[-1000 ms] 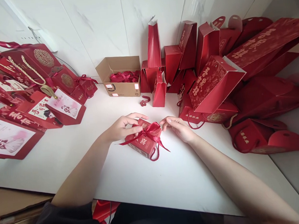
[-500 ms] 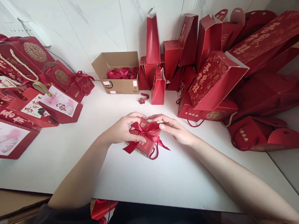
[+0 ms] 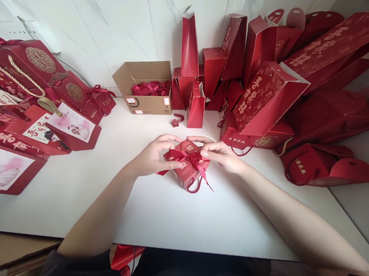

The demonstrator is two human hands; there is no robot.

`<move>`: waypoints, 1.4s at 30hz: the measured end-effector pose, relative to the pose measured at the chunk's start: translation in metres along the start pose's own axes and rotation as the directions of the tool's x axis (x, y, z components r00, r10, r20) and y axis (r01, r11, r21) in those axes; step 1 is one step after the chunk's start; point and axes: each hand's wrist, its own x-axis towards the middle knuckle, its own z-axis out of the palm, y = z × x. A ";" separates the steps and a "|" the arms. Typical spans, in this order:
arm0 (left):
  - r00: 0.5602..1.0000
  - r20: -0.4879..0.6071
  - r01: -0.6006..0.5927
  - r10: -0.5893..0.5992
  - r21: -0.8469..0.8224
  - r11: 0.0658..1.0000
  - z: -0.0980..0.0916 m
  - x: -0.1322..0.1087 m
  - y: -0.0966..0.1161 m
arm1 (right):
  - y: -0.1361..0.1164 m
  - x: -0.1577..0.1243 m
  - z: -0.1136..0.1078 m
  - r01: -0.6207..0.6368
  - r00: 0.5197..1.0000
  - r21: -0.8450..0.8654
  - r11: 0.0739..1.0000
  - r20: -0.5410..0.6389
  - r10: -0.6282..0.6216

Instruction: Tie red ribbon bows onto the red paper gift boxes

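A small red gift box (image 3: 186, 177) with gold lettering stands on the white table in front of me, turned at an angle. Across its top lies a dark red ribbon bow (image 3: 185, 155), its tails hanging over the sides. A twisted cord handle (image 3: 196, 189) loops out at the near side. My left hand (image 3: 153, 156) grips the box from the left, thumb on top and fingers round the far side. From the right, my right hand (image 3: 221, 154) holds it, with the thumb by the ribbon at the right edge and the fingers curled behind.
An open cardboard box (image 3: 148, 108) holding red ribbons stands by the wall. Near it lie a flower-ended strip (image 3: 175, 123) and a small upright red box (image 3: 195, 106). Red boxes (image 3: 259, 101) pile up on the right; decorated gift bags (image 3: 75, 125) crowd the left.
The gift box has turned between my hands and shifted slightly right, so more of its near side shows. My right fingers have closed in more around its right edge.
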 end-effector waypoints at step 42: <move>0.940 -0.341 -0.072 -0.036 -0.300 0.951 0.030 0.012 -0.033 | 0.008 0.000 -0.001 0.017 0.998 -0.038 0.999 -0.053 -0.019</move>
